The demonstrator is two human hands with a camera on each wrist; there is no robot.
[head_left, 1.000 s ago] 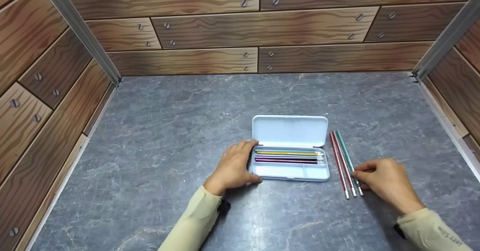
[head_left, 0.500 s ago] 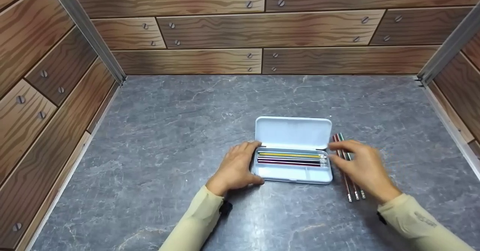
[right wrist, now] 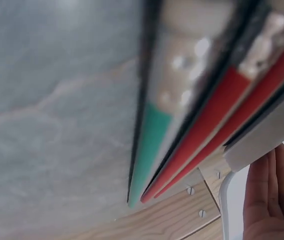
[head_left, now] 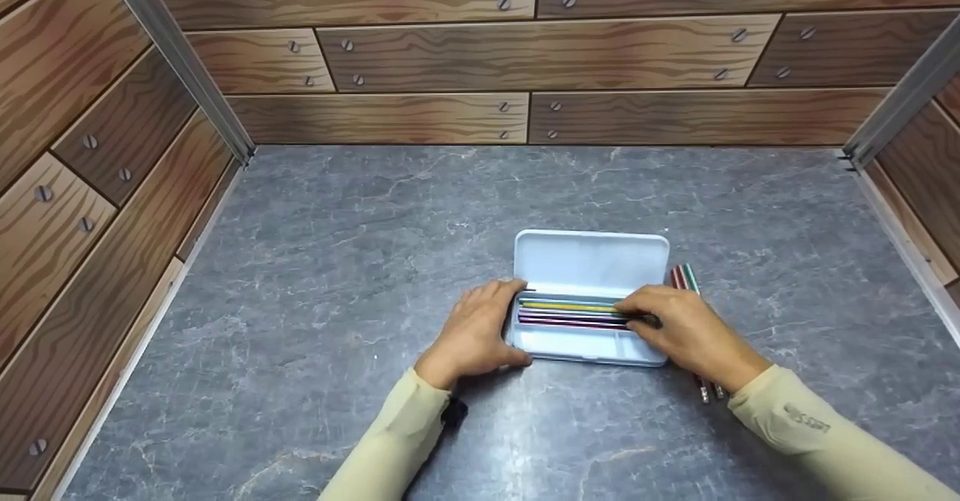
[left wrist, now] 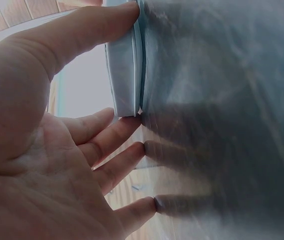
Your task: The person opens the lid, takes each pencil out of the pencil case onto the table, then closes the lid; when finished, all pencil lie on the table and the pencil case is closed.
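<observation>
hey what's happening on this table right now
A person is working at an open light blue pencil case on a grey marble-look table. The left hand rests against the case's left end, steadying it. The right hand reaches over the case's right end, fingers on the coloured pencils in the tray. Three loose pencils, two red and one green, lie on the table just right of the case.
</observation>
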